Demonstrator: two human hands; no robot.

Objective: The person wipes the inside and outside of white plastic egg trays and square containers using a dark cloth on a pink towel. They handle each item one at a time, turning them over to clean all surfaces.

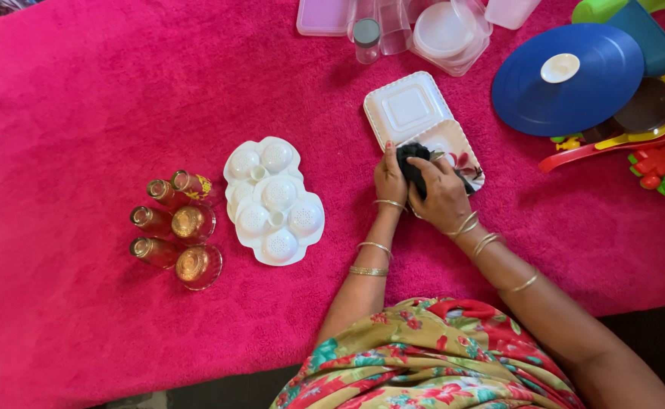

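Floral garment point(423, 356) nearest us, at near edge of pink cloth point(82, 113). Our left hand point(389, 180) steadies white square plate point(453, 151), fingers curled on its rim; our right hand point(440, 193) closed around black scrubber point(412, 160), pressing it onto that plate. Second square plate point(406, 107) touching, just beyond. We count two white moulded trays point(275, 201) mid-cloth, six amber glasses point(173, 227) toward left edge. Blue round lid point(567, 79) at far right corner, clear containers point(446, 30) along far edge.
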